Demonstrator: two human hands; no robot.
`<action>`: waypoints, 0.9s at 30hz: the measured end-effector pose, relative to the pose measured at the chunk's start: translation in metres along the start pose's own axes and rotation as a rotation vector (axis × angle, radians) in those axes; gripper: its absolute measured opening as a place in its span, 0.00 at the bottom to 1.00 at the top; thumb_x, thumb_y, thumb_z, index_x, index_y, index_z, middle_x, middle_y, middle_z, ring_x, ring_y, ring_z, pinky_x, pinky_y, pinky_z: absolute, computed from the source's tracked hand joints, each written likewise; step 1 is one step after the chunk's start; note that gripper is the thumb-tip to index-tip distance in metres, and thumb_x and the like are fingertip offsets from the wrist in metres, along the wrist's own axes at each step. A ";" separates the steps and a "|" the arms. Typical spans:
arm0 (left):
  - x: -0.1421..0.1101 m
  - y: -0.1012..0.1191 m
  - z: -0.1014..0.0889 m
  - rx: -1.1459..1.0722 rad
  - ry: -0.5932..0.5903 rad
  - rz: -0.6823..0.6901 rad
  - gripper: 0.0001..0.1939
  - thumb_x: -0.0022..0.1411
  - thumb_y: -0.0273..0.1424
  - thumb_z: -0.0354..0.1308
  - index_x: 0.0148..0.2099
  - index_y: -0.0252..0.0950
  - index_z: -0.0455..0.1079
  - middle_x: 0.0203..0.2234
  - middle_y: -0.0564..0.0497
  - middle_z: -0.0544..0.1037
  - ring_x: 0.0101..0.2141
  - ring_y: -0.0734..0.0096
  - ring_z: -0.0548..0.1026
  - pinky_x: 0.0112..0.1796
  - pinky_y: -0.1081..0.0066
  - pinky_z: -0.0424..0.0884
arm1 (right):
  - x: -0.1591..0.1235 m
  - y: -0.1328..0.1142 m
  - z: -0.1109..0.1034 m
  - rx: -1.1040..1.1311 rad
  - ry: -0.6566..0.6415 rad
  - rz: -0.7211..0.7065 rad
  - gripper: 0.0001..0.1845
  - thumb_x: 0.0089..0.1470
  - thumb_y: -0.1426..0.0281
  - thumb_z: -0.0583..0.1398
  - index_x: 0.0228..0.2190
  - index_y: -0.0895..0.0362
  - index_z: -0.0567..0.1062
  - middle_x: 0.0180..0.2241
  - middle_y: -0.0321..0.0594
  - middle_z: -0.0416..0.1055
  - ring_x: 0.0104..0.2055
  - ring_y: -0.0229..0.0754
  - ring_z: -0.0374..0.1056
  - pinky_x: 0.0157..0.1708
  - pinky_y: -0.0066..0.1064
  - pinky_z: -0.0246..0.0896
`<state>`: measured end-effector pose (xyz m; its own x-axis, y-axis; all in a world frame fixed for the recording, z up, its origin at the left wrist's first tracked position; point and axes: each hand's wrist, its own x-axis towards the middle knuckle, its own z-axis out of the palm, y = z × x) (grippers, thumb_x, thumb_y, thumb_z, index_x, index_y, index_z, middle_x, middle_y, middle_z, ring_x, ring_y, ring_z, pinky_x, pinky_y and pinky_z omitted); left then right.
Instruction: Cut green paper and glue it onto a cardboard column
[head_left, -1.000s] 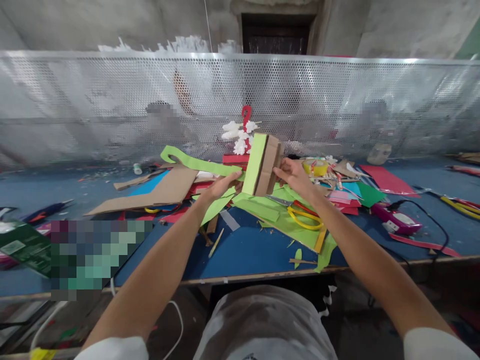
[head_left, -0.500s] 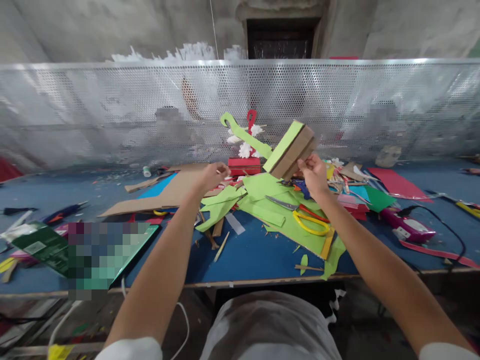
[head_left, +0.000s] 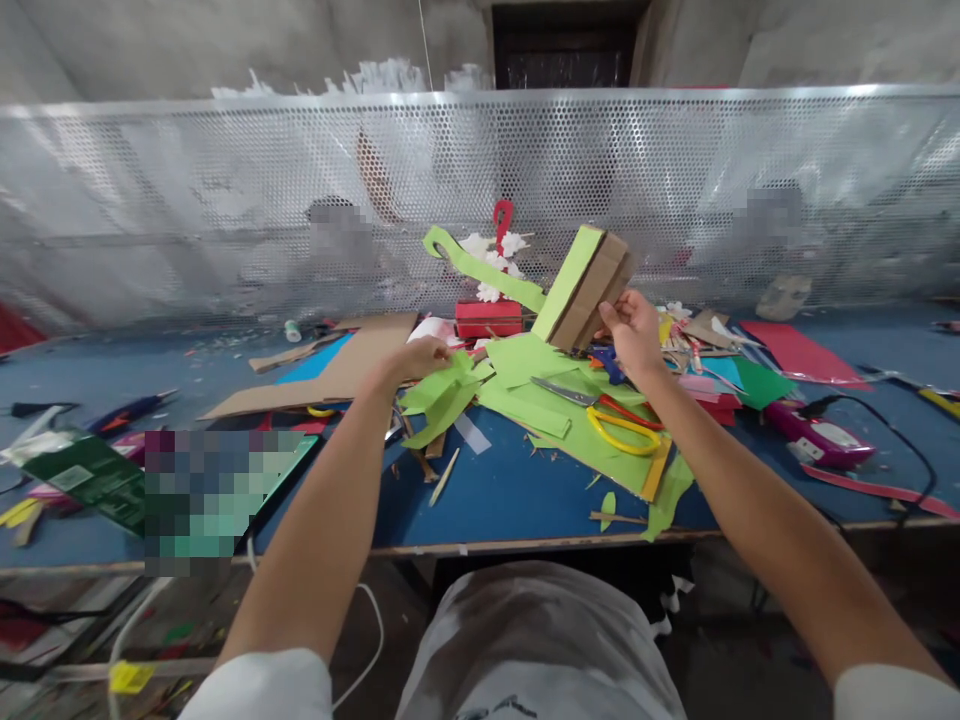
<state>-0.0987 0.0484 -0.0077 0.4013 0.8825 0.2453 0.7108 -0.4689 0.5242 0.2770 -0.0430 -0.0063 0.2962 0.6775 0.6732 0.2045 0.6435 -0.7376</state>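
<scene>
A brown cardboard box (head_left: 592,305) with one light-green face is tilted up over the table, and my right hand (head_left: 636,335) is closed on its lower right side. From its left end sticks out a light-green hooked strip (head_left: 487,272). My left hand (head_left: 421,358) is down at the pile, its fingers bent onto the top of a green paper scrap (head_left: 442,395); the fingertips are partly hidden. Behind stands a red box (head_left: 487,319) with a red hook (head_left: 502,222) and white flower-like pieces (head_left: 491,265). Scissors with yellow and red handles (head_left: 622,430) lie on green sheets (head_left: 525,385).
Brown cardboard (head_left: 360,360) and a blue sheet (head_left: 319,358) lie left of the pile. A green package (head_left: 82,480) is at the front left. On the right are a red sheet (head_left: 799,352) and a purple corded device (head_left: 817,438). A perforated metal screen (head_left: 262,200) closes the back.
My left hand has lowered from above the pile onto the green scraps. The cardboard box stays in my right hand, turned slightly more upright. The view has tipped down a little.
</scene>
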 end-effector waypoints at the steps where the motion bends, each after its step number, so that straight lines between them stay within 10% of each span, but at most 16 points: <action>1: 0.002 -0.001 -0.003 0.062 -0.001 -0.032 0.05 0.45 0.34 0.62 0.22 0.41 0.69 0.16 0.54 0.70 0.21 0.68 0.65 0.27 0.69 0.58 | 0.001 0.001 -0.001 -0.010 0.007 -0.003 0.28 0.49 0.45 0.70 0.31 0.49 0.64 0.29 0.34 0.65 0.25 0.40 0.64 0.24 0.39 0.72; 10: 0.000 -0.003 -0.012 0.317 0.089 -0.165 0.03 0.52 0.28 0.60 0.31 0.40 0.69 0.22 0.49 0.73 0.29 0.59 0.73 0.34 0.67 0.62 | 0.002 -0.001 -0.005 -0.031 0.005 -0.014 0.29 0.50 0.43 0.69 0.29 0.50 0.63 0.27 0.33 0.64 0.22 0.38 0.61 0.22 0.37 0.69; 15: -0.008 0.019 0.000 0.260 0.070 0.039 0.14 0.56 0.31 0.62 0.45 0.38 0.75 0.36 0.44 0.82 0.35 0.59 0.76 0.35 0.69 0.65 | 0.002 -0.003 -0.004 -0.043 -0.014 -0.024 0.28 0.51 0.42 0.68 0.31 0.50 0.65 0.29 0.35 0.67 0.25 0.39 0.63 0.24 0.37 0.72; 21: -0.015 0.065 0.030 -0.088 -0.335 0.405 0.16 0.56 0.41 0.69 0.45 0.41 0.79 0.44 0.45 0.83 0.41 0.62 0.80 0.41 0.70 0.70 | 0.002 0.010 -0.001 -0.062 -0.023 -0.010 0.31 0.47 0.41 0.69 0.28 0.50 0.63 0.25 0.32 0.61 0.22 0.37 0.60 0.20 0.36 0.70; 27: -0.020 0.079 0.049 0.101 -0.608 0.534 0.27 0.57 0.44 0.72 0.56 0.43 0.76 0.54 0.46 0.80 0.51 0.60 0.78 0.50 0.68 0.70 | 0.002 0.017 -0.002 -0.082 -0.035 0.048 0.33 0.45 0.38 0.69 0.29 0.50 0.63 0.26 0.32 0.62 0.22 0.38 0.62 0.22 0.37 0.70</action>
<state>-0.0224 -0.0083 -0.0114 0.9235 0.3789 -0.0593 0.3720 -0.8474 0.3789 0.2828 -0.0314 -0.0173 0.2754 0.7198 0.6372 0.2670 0.5795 -0.7700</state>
